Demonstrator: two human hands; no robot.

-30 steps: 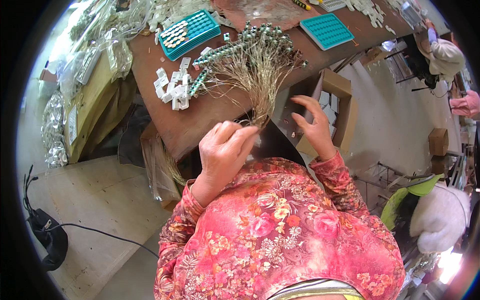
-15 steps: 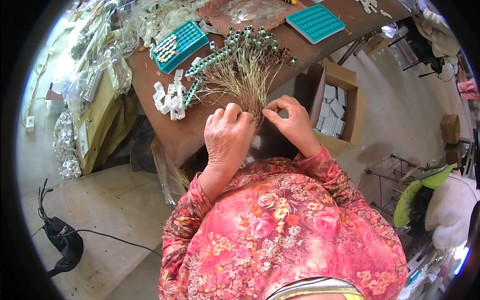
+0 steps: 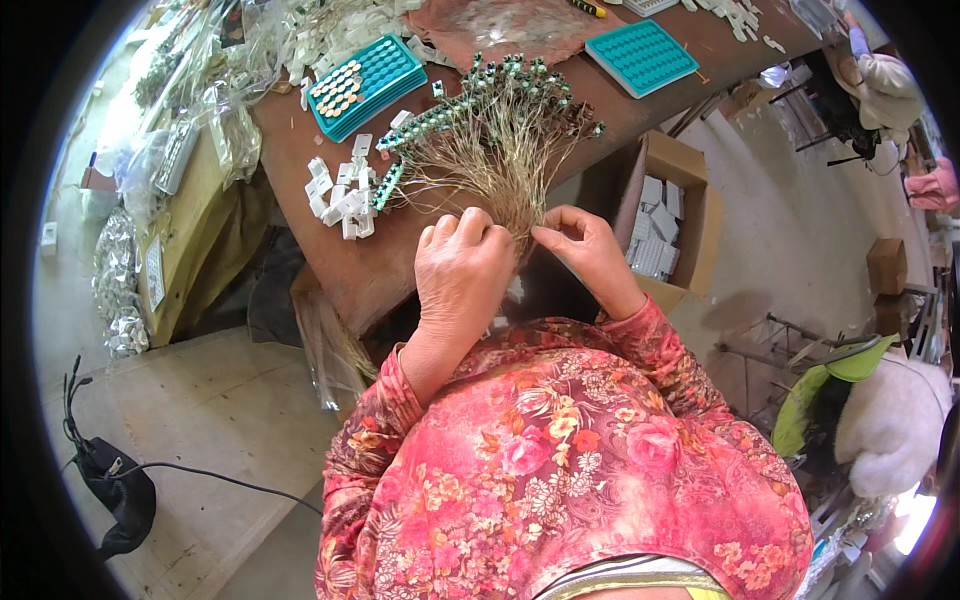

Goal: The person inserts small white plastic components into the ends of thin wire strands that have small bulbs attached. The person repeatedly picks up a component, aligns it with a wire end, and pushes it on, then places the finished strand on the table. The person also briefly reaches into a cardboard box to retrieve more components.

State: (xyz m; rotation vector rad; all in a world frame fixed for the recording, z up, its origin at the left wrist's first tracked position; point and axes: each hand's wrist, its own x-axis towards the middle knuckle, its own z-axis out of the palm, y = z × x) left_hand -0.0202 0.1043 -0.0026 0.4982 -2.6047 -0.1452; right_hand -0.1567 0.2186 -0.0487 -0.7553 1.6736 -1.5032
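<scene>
A thick bundle of thin tan wires lies over the table's near edge. Small green circuit boards fan out at its far end, with more in a row toward the left. My left hand is closed round the gathered near end of the wires. At the bundle's right side, my right hand is closed in a pinch, thumb and forefinger together by the wires; whatever lies between the fingertips is too small to make out. White plastic casings are piled left of the bundle.
Stacked teal trays, the top one partly filled with round cells, stand at the back left of the brown table. Another teal tray lies at the back right. Right of the table, a cardboard box holds white plastic pieces.
The view has shifted slightly, so table and trays sit a little differently. Both hands keep their place at the near end of the wires, the right one still pinched.
</scene>
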